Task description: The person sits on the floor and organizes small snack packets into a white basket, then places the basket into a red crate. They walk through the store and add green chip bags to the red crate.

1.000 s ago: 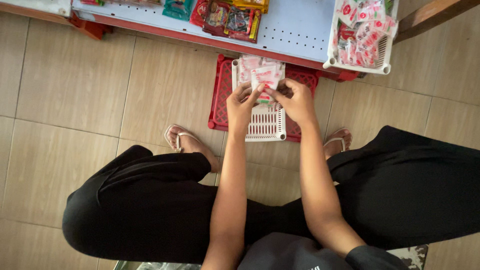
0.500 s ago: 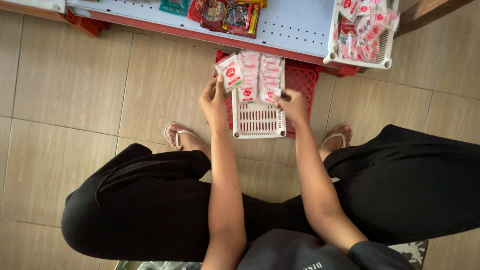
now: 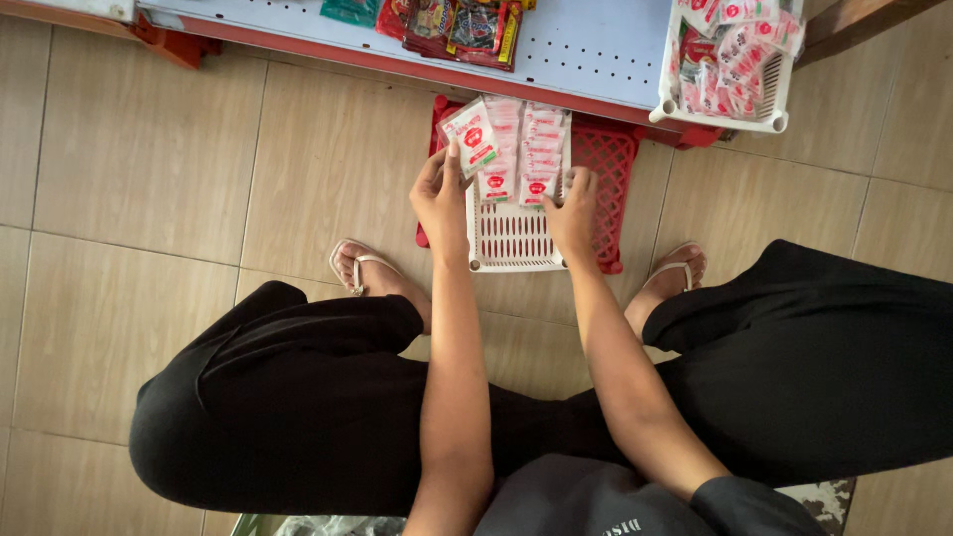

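Pinching a light, floppy sachet (image 3: 471,137) by its edge, left hand (image 3: 440,194) closes; right hand (image 3: 573,206) rests fingers loosely on sachets in the white basket (image 3: 511,238).

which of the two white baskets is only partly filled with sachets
The white basket on the floor, sitting in the red crate between the left hand and right hand: its near half is bare. The shelf basket is packed throughout.

Even, soft daylight throughout; no glare. Faint shadows under the pale perforated metal shelf (image 3: 586,45). Focus sharp, edges slightly stretched by wide-angle distortion.
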